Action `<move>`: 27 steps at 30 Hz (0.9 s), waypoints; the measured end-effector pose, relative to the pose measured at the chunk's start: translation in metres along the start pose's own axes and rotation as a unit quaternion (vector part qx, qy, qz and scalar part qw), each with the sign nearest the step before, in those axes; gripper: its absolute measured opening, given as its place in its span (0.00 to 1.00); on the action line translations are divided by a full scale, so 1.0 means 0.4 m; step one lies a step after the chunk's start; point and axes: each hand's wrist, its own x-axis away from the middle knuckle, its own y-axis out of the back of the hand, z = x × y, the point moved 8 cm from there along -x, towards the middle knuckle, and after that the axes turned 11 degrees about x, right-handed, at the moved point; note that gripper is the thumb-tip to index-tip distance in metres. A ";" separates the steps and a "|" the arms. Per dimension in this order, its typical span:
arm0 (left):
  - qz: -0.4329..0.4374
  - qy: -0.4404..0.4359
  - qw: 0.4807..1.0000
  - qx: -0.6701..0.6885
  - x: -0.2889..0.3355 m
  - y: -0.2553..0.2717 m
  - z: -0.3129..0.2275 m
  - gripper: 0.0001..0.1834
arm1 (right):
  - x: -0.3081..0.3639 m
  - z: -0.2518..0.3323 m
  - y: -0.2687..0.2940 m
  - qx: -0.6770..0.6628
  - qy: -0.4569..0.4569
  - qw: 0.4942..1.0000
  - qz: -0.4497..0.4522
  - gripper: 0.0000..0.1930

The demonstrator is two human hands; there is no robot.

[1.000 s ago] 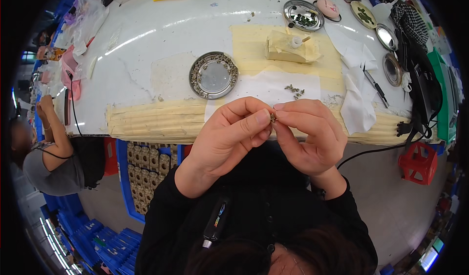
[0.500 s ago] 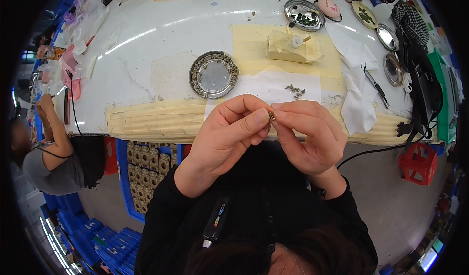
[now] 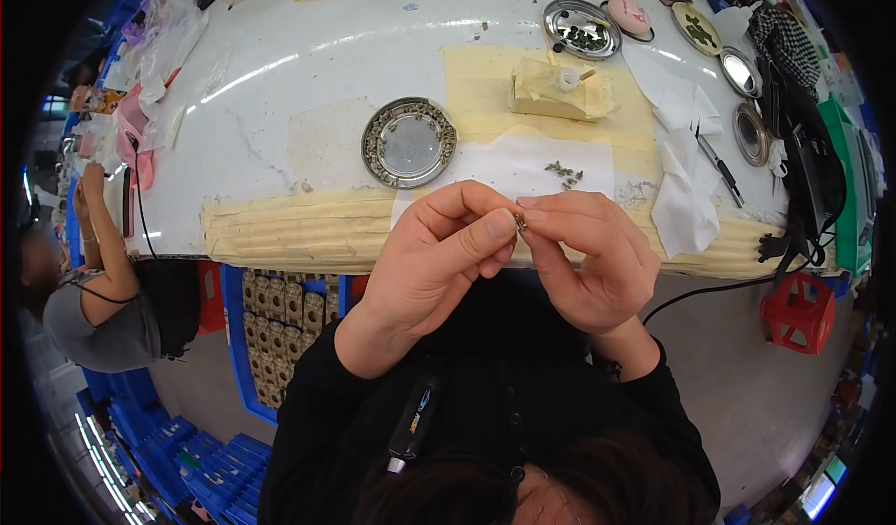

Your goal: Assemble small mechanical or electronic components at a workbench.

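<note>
Over the table's front edge, my left hand [image 3: 439, 254] and my right hand [image 3: 593, 259] meet fingertip to fingertip. Between them they pinch a tiny metal part [image 3: 520, 221], mostly covered by the fingers and too small to name. Beyond my left hand stands a round metal dish [image 3: 411, 147] with many similar small parts around its inside. A small heap of loose metal parts [image 3: 565, 174] lies on the white paper [image 3: 523, 156] just past my right hand.
A tape-covered block [image 3: 551, 96] with a small white cup stands behind the heap. Tweezers [image 3: 717, 166] lie on a white cloth [image 3: 686, 208] at right. A metal dish [image 3: 581, 28] with dark green pieces is farther back. A blue crate [image 3: 241, 357] sits below left; a co-worker [image 3: 103, 310] is at far left.
My right hand has shifted very slightly to the left, still pinching at the same spot. The co-worker's raised hands at far left have moved a little.
</note>
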 end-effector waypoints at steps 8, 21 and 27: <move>-0.008 -0.043 0.998 -0.053 0.000 0.001 -0.013 0.06 | 0.002 -0.020 -0.001 -0.040 -0.059 0.997 0.020 0.12; 0.035 -0.254 0.919 -0.299 0.027 -0.042 -0.073 0.07 | 0.014 -0.030 -0.012 -0.082 -0.098 0.989 0.071 0.10; 0.031 -0.215 0.947 -0.235 0.021 -0.026 -0.061 0.06 | -0.002 -0.028 -0.011 -0.071 -0.083 0.993 0.045 0.12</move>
